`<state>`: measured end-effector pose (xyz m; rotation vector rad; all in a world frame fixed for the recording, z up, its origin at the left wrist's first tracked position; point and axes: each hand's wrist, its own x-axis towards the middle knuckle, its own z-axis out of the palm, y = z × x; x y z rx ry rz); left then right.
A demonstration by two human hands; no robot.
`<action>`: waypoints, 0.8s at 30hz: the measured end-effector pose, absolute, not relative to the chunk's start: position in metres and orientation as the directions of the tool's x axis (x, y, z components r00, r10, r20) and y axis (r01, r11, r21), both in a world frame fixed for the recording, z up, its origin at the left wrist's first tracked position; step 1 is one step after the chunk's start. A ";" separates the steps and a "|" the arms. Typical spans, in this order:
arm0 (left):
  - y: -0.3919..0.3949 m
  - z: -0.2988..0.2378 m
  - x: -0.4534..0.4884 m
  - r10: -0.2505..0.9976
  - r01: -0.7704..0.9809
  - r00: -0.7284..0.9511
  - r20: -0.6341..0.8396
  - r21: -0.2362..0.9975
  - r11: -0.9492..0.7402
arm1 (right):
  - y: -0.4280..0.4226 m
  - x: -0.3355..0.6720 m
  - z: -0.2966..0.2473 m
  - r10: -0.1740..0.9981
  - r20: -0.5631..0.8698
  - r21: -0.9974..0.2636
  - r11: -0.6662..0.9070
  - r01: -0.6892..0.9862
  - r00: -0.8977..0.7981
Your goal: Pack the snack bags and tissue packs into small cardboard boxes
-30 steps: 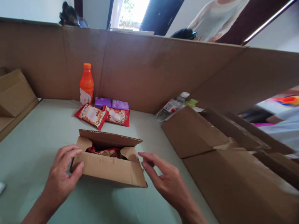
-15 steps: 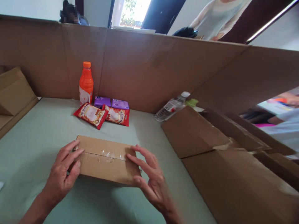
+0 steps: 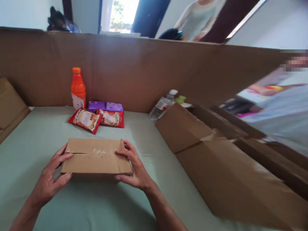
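A flat brown cardboard box (image 3: 96, 163) with clear tape across its middle seam is held between my two hands, its top face toward me. My left hand (image 3: 51, 176) grips its left end, the thumb at the near edge and fingers on the top and side. My right hand (image 3: 133, 165) wraps the right end, thumb along the near edge, one finger lying on top. Past the box lie two red snack packets, a left packet (image 3: 85, 120) and a right packet (image 3: 112, 118). The underside of the box is hidden.
An orange bottle (image 3: 78, 89) stands near the cardboard wall (image 3: 134, 70), beside purple packs (image 3: 114, 106). A clear bottle (image 3: 161, 107) leans against a big open cardboard box (image 3: 216, 170) on the right. People are beyond the wall and at right.
My right hand has closed around the box's right end, thumb now at the near edge. The box has levelled out. The whole view has shifted, so things appear further left.
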<state>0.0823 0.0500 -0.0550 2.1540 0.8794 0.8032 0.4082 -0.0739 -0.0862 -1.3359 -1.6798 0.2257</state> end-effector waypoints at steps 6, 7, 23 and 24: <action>0.066 -0.047 0.151 0.695 0.223 0.673 0.255 0.826 -0.518 | -0.119 0.431 -0.087 0.747 0.631 -0.576 0.272 0.771 0.208; 0.067 -0.046 0.173 0.670 0.184 0.703 0.239 0.848 -0.496 | -0.130 0.437 -0.089 0.715 0.648 -0.567 0.221 0.794 0.263; 0.026 -0.119 0.492 0.606 0.069 0.791 0.084 0.972 -0.225 | -0.086 0.569 -0.108 0.178 0.599 -0.658 -0.446 0.607 0.780; 0.028 -0.120 0.498 0.594 0.068 0.801 0.081 0.972 -0.224 | -0.087 0.570 -0.110 0.187 0.593 -0.658 -0.449 0.605 0.783</action>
